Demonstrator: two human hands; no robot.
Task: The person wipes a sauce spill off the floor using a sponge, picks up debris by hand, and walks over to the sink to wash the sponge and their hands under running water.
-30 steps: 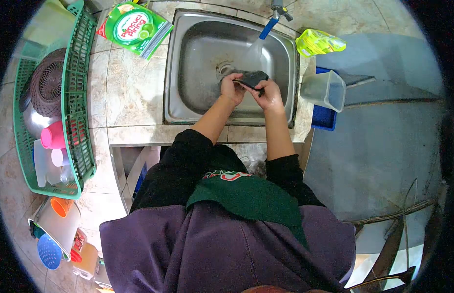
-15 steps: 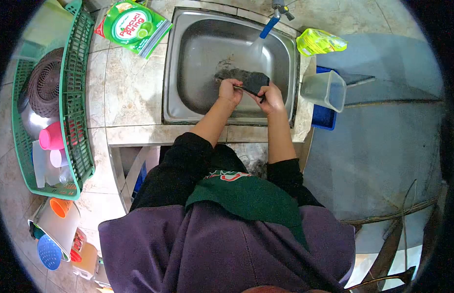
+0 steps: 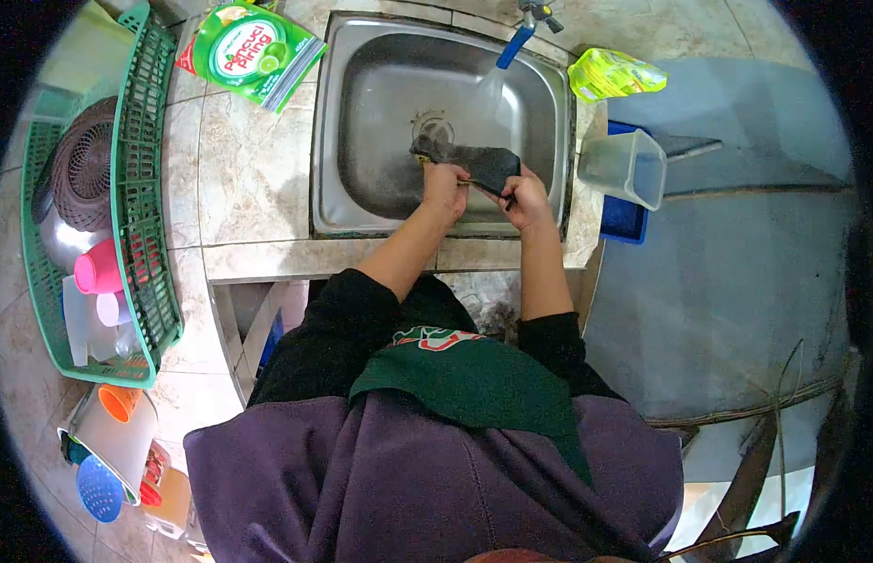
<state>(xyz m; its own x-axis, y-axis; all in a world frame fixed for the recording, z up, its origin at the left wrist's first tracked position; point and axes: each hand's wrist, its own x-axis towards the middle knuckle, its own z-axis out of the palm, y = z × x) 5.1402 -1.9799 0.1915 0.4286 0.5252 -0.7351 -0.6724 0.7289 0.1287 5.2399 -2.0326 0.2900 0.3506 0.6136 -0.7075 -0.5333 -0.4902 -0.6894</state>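
A dark cloth-like item [image 3: 483,164] is stretched between my two hands over the steel sink [image 3: 371,122]. My left hand [image 3: 444,188] grips its lower edge near the middle, fingers closed. At its right end my right hand [image 3: 528,199] is closed on the edge. A small yellowish patch shows at the item's left end, near the drain. Water runs from the tap [image 3: 518,47] with a blue handle or spout, just beyond the item.
Left of the sink are a green pouch [image 3: 252,56] and a green basket [image 3: 147,225] of dishes. To the right are a yellow pouch [image 3: 615,75], a clear container [image 3: 624,169] and a blue tray [image 3: 627,225].
Both hands have moved slightly toward the near edge of the sink. The dark item is spread wider, its yellowish left end now visible, and more of the drain shows.
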